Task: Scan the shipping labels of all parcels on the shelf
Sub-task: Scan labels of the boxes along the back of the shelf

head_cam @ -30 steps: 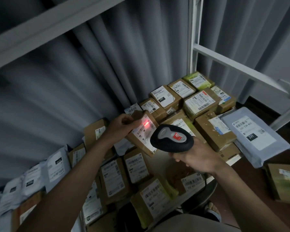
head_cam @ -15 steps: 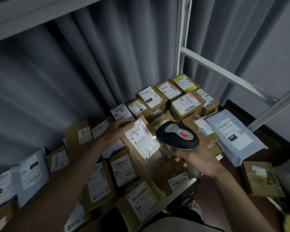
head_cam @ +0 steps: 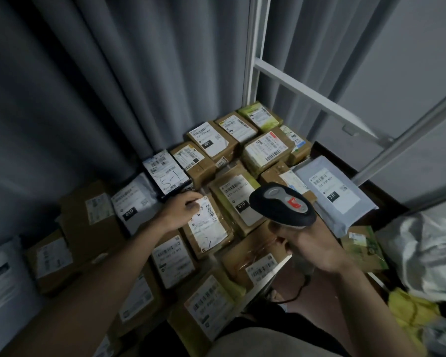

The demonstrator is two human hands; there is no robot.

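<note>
Left hand: the left hand lies on the far left corner of a brown cardboard parcel in the middle of the shelf; its fingers are curled down onto the parcel's white shipping label, and whether they pinch the edge or only rest on it cannot be told.
Right hand: the right hand is wrapped around the grip of a black and grey handheld barcode scanner, held above the parcels at centre right, with a red patch on the scanner's top.
Scanner cable: a dark cable hangs below the right hand.
Parcels: cardboard boxes lie flat and close together across the shelf, labels up.
Neighbouring box: just right of the held parcel lies a longer box with a label marked 010, partly behind the scanner.
Black parcel: far left of the left hand, a black parcel carries a label handwritten S-1.
Grey mailer: a grey poly mailer bag with a label marked 231 lies at the right end of the shelf.
Shelf frame: a white metal upright stands at the far right corner.
Backdrop: grey curtain hangs behind the shelf.
Off the shelf: at near right lies crumpled white and yellow material.
</note>
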